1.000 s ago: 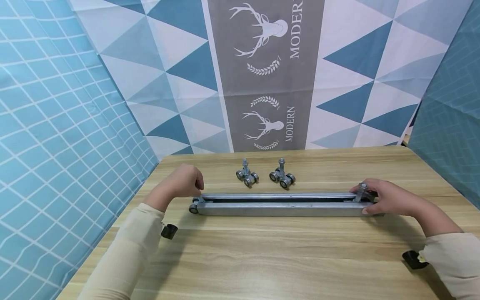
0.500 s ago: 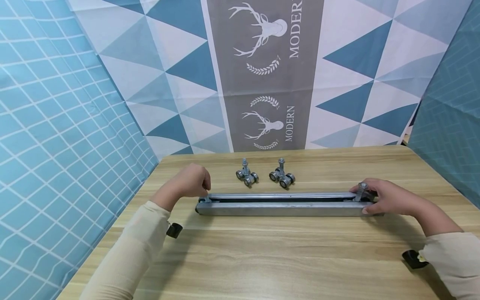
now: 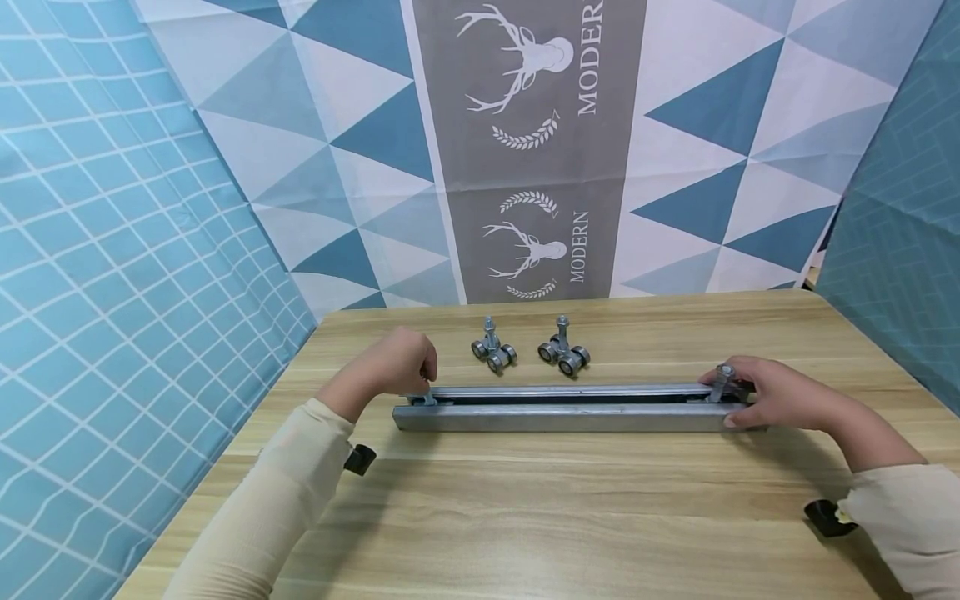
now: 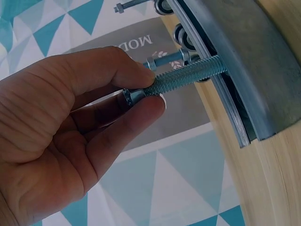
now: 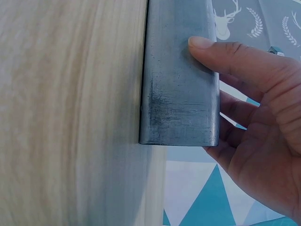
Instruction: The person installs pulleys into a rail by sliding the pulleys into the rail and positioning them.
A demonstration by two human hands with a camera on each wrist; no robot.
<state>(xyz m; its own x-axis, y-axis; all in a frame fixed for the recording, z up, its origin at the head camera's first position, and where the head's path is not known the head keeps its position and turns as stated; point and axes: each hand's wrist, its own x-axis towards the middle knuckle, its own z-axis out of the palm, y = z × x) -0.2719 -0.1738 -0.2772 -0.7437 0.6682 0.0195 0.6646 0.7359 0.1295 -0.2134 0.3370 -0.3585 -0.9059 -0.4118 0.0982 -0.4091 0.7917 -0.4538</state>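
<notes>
A long grey metal track (image 3: pixel 570 418) with a slot along its top lies across the table. My left hand (image 3: pixel 393 364) is over its left end. In the left wrist view, thumb and fingers pinch the head end of a threaded bolt (image 4: pixel 190 75) that stands out of the slot. The bolt's lower part, inside the track, is hidden. My right hand (image 3: pixel 783 396) grips the track's right end, thumb on the near side (image 5: pixel 181 94) and fingers behind. Beside it, another bolt (image 3: pixel 722 383) rises from the slot.
Two roller trolleys, a left one (image 3: pixel 493 350) and a right one (image 3: pixel 564 352), stand behind the track with bolts pointing up. The wooden table (image 3: pixel 562 517) meets a patterned cloth backdrop (image 3: pixel 532 167) and a blue gridded cloth (image 3: pixel 150 275) at the left.
My left hand has moved right along the track with the bolt. The wheels that showed outside the left end have slid into the track. My right hand has stayed in place.
</notes>
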